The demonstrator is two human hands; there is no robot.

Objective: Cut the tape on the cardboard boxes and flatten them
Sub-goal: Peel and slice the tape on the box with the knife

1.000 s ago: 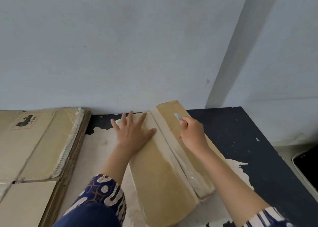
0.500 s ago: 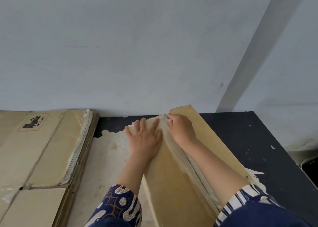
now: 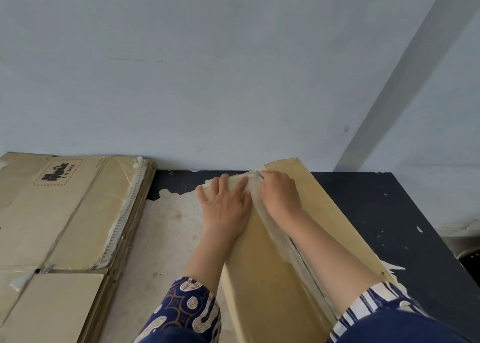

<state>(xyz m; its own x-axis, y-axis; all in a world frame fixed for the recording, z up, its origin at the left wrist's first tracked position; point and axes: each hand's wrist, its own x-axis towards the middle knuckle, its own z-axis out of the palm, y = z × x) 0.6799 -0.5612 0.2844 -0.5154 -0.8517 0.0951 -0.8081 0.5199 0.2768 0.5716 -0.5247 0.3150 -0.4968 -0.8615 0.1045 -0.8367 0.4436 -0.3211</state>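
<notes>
A long tan cardboard box (image 3: 267,277) lies on the table, running from the near edge toward the wall. A strip of clear tape (image 3: 279,235) runs down its middle seam. My left hand (image 3: 224,205) presses flat on the box's left flap near the far end, fingers straight. My right hand (image 3: 279,194) grips a small grey cutter (image 3: 258,173), whose tip sits at the far end of the taped seam. Most of the cutter is hidden inside the fist.
A stack of flattened cardboard boxes (image 3: 59,228) lies at the left, the top one printed with a black logo. The black table (image 3: 389,225) has worn pale patches; its right edge is near. A pale wall rises right behind the box's far end.
My right hand has moved left and away along the box, from the right flap to the far end of the taped seam. The left hand stays pressed on the left flap.
</notes>
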